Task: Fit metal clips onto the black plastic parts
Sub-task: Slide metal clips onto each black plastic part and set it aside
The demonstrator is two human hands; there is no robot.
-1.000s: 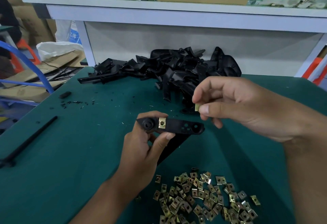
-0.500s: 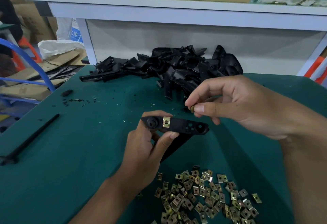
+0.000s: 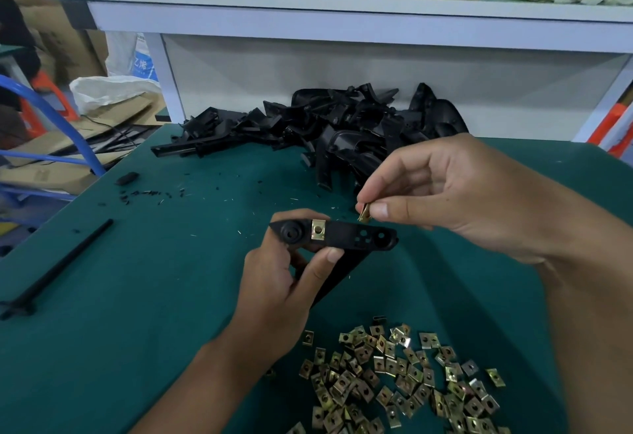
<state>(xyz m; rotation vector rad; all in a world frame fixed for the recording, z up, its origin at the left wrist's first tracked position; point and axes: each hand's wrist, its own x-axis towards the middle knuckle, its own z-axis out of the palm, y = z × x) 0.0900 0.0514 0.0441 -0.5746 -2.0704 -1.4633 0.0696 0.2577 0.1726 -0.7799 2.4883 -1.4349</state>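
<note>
The black plastic part (image 3: 337, 237) is being held above the green table (image 3: 137, 296), its long axis running left to right, one clip (image 3: 318, 230) already seated near its left end. The left hand (image 3: 284, 283) is gripping that end from below. The right hand (image 3: 442, 194) is pinching a loose clip (image 3: 364, 212) just above the part's bare right half, so it's the nearer hand.

Black plastic part (image 3: 346, 236) held level, one brass clip (image 3: 318, 230) fitted.

Clip pile (image 3: 404, 382) bottom-edge cropped
</note>
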